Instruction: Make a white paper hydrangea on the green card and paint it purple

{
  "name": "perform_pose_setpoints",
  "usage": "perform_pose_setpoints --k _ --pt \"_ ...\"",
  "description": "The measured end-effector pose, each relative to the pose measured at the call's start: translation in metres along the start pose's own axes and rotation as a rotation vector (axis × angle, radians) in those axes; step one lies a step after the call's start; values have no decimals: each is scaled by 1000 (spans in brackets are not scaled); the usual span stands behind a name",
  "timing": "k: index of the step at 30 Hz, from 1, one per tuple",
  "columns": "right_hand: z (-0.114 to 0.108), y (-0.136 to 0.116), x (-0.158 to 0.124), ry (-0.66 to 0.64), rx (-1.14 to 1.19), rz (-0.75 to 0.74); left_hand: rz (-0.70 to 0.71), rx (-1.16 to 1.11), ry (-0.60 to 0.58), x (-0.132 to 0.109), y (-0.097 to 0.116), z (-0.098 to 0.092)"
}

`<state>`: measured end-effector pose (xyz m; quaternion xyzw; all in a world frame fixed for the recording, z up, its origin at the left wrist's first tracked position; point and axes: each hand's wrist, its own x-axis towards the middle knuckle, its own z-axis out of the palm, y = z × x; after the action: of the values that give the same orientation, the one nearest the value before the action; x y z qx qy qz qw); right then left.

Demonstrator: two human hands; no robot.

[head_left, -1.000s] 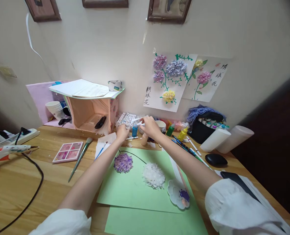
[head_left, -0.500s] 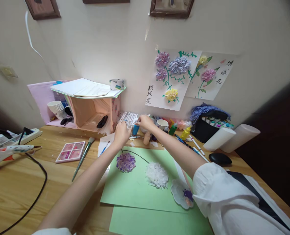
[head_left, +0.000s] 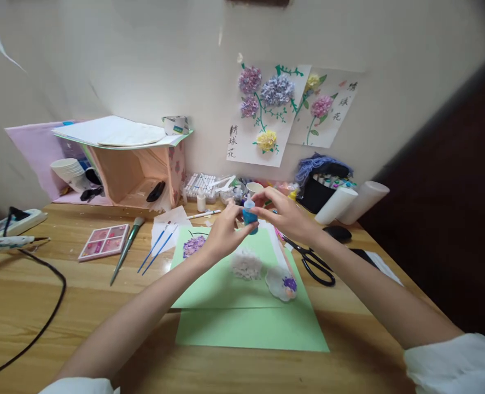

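Observation:
A small bottle of blue paint (head_left: 249, 217) with a pale top is raised above the green paper (head_left: 209, 323). My left hand (head_left: 227, 232) is closed around its lower part from the left. From the right, the fingers and thumb of my right hand (head_left: 285, 213) grip it near its top. Below the hands, a white flower of paper pieces (head_left: 246, 265) lies on the paper. A purple flower (head_left: 193, 246) is partly behind my left hand. Right of the white flower sits a pale scalloped palette (head_left: 273, 282) with purple and peach paint.
Black-handled scissors (head_left: 318, 265) lie under my right forearm. Two thin brushes (head_left: 159, 246), a thick brush (head_left: 127, 246) and a pink palette (head_left: 104, 242) are on the left, near a glue gun (head_left: 4, 241). A white bottle (head_left: 201, 201) stands behind.
Both hands have come from the back of the desk toward me, bringing the blue bottle over the paper. My left hand has joined on it. The view has shifted.

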<state>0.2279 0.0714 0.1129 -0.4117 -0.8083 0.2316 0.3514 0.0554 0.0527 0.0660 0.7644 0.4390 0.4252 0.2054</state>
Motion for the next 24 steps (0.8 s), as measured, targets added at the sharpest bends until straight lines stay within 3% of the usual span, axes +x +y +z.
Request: perform_pose_setpoints --k 4,6,7,11,14,18,21,24 --pt "6 20 -80 6 350 249 -205 -573 -130 -16 32 21" --pt "16 27 -118 -6 607 352 -309 -720 -234 -22 43 31" --pt "21 29 -133 37 706 409 -345 -753 -299 -25 48 37" --pt "30 35 -176 405 1003 500 -497 -836 -479 -33 58 64" --pt "25 43 -192 626 1140 604 -620 -896 -538 -38 59 82" --pt "16 55 -202 756 1181 664 -649 -892 -518 -44 57 102" --pt "14 62 -197 788 1193 690 -589 -833 -484 -48 58 116" --pt "13 66 -187 709 1136 687 -457 -731 -481 -52 56 124"
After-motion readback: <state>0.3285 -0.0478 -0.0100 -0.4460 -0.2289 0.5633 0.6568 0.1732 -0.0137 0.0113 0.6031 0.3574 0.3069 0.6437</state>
